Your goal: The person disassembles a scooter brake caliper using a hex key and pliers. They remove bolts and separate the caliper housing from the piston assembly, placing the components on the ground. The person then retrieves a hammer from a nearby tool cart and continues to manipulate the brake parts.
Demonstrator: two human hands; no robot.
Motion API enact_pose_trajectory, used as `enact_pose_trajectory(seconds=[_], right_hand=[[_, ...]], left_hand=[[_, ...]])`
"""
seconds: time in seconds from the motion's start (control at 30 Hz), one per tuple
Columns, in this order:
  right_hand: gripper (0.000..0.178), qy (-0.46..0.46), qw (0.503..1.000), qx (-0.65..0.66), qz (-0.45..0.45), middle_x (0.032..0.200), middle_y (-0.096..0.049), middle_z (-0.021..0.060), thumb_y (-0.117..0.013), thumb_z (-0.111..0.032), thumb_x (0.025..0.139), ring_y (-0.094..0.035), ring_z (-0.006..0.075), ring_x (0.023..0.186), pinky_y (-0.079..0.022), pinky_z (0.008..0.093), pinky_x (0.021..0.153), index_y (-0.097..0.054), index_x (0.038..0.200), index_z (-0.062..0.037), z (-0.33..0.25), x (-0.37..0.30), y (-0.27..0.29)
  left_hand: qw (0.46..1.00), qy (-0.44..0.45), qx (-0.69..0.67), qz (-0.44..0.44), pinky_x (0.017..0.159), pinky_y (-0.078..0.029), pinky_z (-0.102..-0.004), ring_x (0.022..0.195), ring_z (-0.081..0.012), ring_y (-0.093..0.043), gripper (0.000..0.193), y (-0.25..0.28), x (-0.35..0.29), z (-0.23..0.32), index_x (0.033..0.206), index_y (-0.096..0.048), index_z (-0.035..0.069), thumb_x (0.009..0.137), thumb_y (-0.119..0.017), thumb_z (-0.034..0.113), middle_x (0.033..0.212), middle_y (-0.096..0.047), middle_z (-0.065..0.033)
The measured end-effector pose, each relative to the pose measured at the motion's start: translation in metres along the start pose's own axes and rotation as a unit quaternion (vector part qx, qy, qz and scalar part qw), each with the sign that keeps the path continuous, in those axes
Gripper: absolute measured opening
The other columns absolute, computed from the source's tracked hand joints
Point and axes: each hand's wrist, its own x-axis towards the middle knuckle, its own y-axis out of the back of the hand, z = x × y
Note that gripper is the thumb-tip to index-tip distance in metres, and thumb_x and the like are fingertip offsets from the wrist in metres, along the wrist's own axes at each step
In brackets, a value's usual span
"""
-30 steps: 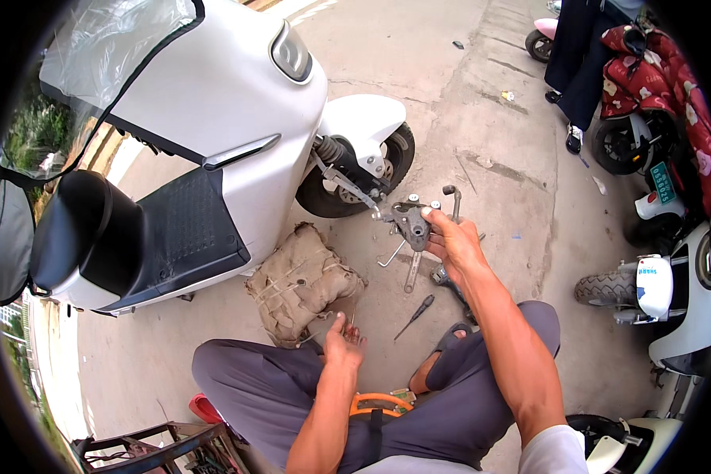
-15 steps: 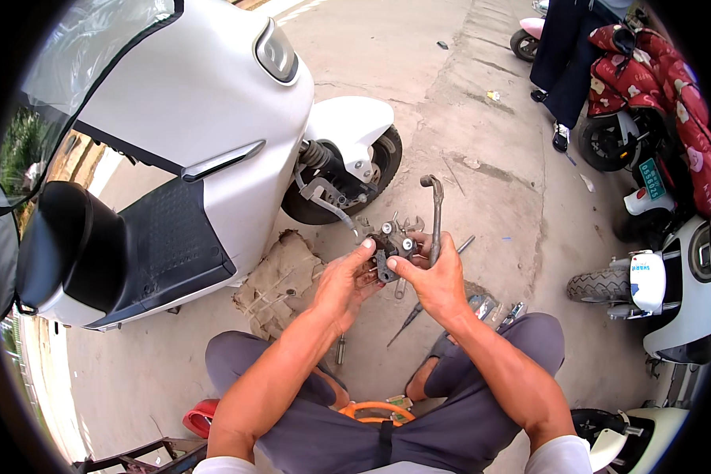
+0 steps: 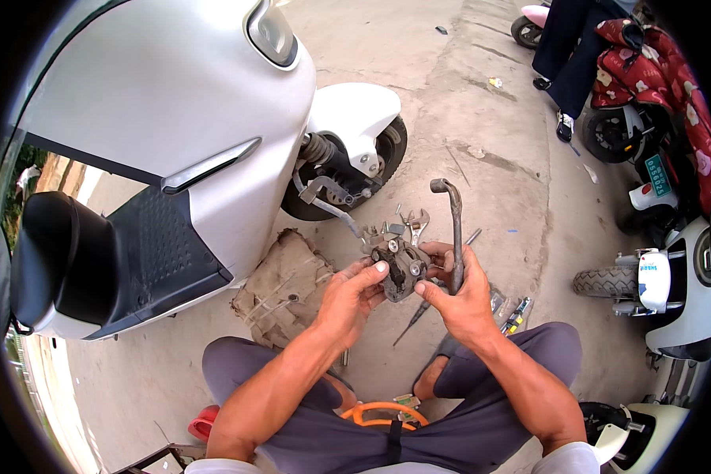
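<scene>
Between my hands is a dirty grey brake caliper [image 3: 400,274], its dark slotted side turned up toward me. My left hand [image 3: 346,296] grips its left side with thumb on top, fingers partly hidden beneath. On the other side, my right hand [image 3: 464,294] steadies the caliper with its thumb and fingertips while also holding an L-shaped socket wrench [image 3: 455,229], its bent head upward. A grey hose [image 3: 336,212] runs from the scooter's front wheel to the caliper. Just beyond the caliper lies an adjustable wrench [image 3: 419,227] on the ground, and below it a thin screwdriver [image 3: 411,321].
A white scooter [image 3: 213,103] stands at the left, its front wheel [image 3: 395,146] close ahead. Flattened cardboard [image 3: 270,276] lies beside it. An orange ring-shaped thing [image 3: 383,408] sits between my feet. Parked scooters [image 3: 671,284] line the right, where a person [image 3: 567,63] stands farther off.
The caliper has tilted in my hands, so its dark slotted side shows more. My right hand and the wrench have shifted slightly right. The view has moved a little nearer the scooter.
</scene>
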Motion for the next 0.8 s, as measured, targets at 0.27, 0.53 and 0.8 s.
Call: enact_pose_trajectory(seconds=[0.27, 0.53, 0.8], right_hand=[[0.052, 0.054, 0.995, -0.079, -0.019, 0.089, -0.053, 0.0051, -0.086, -0.008, 0.074, -0.059, 0.0186, 0.086, -0.050, 0.0329, 0.080, -0.057, 0.117, -0.0009, -0.010, -0.006, -0.011], [0.052, 0.123, 0.983, -0.122, -0.058, 0.090, -0.054, 0.0094, -0.084, -0.008, 0.075, -0.058, 0.0248, 0.084, -0.048, 0.0363, 0.076, -0.055, 0.118, -0.0022, -0.016, -0.005, -0.015], [0.050, 0.115, 0.983, -0.123, -0.076, 0.093, -0.055, 0.0098, -0.084, -0.007, 0.074, -0.058, 0.0233, 0.081, -0.048, 0.0366, 0.073, -0.056, 0.115, -0.0020, -0.016, -0.007, -0.014]], left_hand=[[0.995, 0.005, 0.095, -0.025, 0.101, -0.047, -0.0334, 0.108, -0.0185, -0.064, 0.058, 0.009, -0.025, 0.018, 0.131, -0.052, -0.006, 0.088, -0.077, 0.023, 0.118, -0.067, -0.0132], [0.990, -0.040, 0.129, -0.032, 0.100, -0.049, -0.0340, 0.110, -0.0194, -0.063, 0.073, 0.004, -0.039, 0.021, 0.134, -0.048, -0.007, 0.076, -0.088, 0.012, 0.121, -0.066, -0.0136], [0.986, -0.054, 0.156, -0.019, 0.100, -0.049, -0.0344, 0.113, -0.0213, -0.062, 0.077, 0.006, -0.040, 0.012, 0.138, -0.042, -0.008, 0.077, -0.085, 0.011, 0.125, -0.061, -0.0147]])
